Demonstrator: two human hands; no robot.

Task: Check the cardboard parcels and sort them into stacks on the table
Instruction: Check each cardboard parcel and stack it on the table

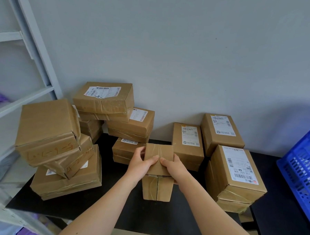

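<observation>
Held parcel point(157, 188): small taped cardboard box, front middle of the black table point(154, 218) — resting or lifted, I cannot tell.
Left hand point(142, 161): grips the top left edge, thumb across the top face.
Right hand point(174, 166): grips the opposite edge likewise, thumb on top.
Arms: both stretched forward, converging on the box.
Around: leaning stack point(66, 177) left, labelled parcels point(237, 175) right — blue crate point(302, 175) beyond.
</observation>
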